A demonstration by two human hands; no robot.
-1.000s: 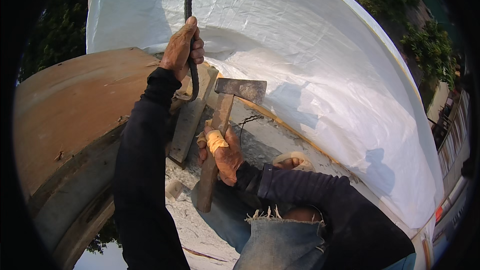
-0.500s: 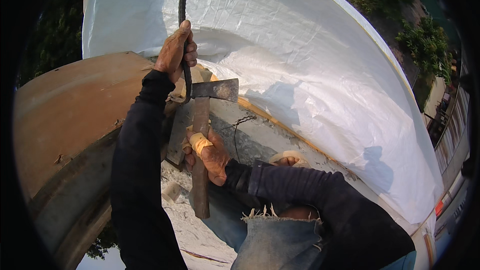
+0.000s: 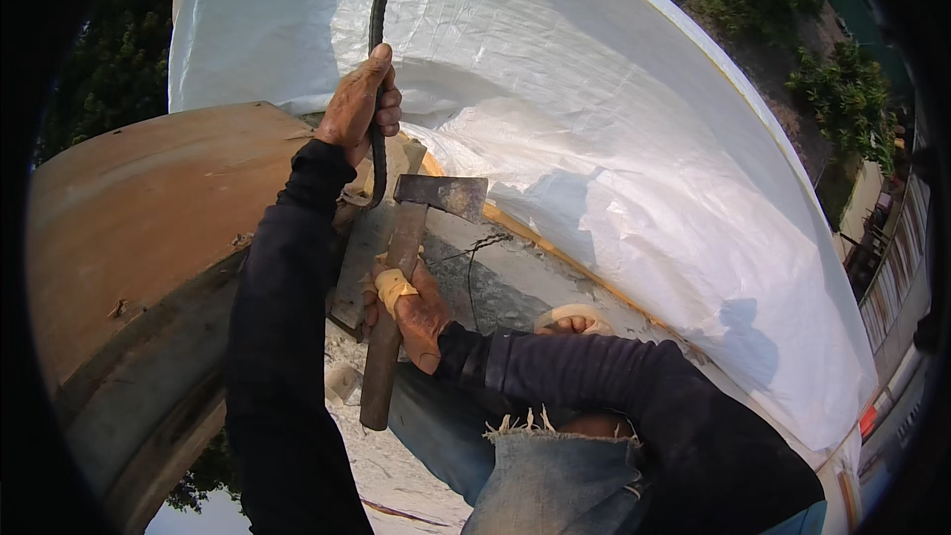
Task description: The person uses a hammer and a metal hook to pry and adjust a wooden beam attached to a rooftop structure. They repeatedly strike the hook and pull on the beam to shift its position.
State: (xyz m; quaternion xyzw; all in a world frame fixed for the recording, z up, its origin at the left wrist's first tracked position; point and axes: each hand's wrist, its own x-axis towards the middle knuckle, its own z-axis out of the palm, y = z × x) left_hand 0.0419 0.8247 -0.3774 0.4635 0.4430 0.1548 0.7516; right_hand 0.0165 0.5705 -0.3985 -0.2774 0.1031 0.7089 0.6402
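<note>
My left hand is wrapped round the middle of a dark, curved pry bar. The bar stands roughly upright, and its lower end meets the edge of a brown curved board. Lower down, my right hand, with yellowish tape on a finger, grips the wooden handle of a hatchet. The hatchet's metal head lies just right of the bar's lower end, with a small gap between them. Its blade faces right and its handle slants down to the left.
A large white plastic sheet with a yellow edge curves round the far and right sides. Twisted wire sticks up from the rough grey concrete. My foot in a pale sandal is beside it. Timber beams run beneath the board.
The hatchet's head has moved from against the lower pry bar to a little right of it, and its handle has tilted. The left hand still grips the bar.
</note>
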